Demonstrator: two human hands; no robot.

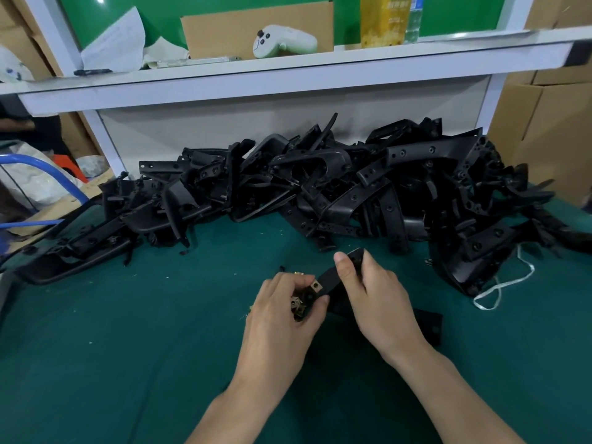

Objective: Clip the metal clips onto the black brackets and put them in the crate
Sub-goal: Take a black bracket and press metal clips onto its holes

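Head view.
1. Black bracket [330, 278]: held just above green table [128, 331] by R hand [374, 293], fingers wrapped round it.
2. Metal clip [316, 286]: seated on bracket's L end, at L hand [282, 312] fingertips.
3. Spare clips [298, 305]: cupped in curled L fingers.
4. Bracket pile [320, 187]: heaped behind hands, at table's back.

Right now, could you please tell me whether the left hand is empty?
No, the left hand holds several metal clips in its curled fingers, beside the black bracket that the right hand grips.
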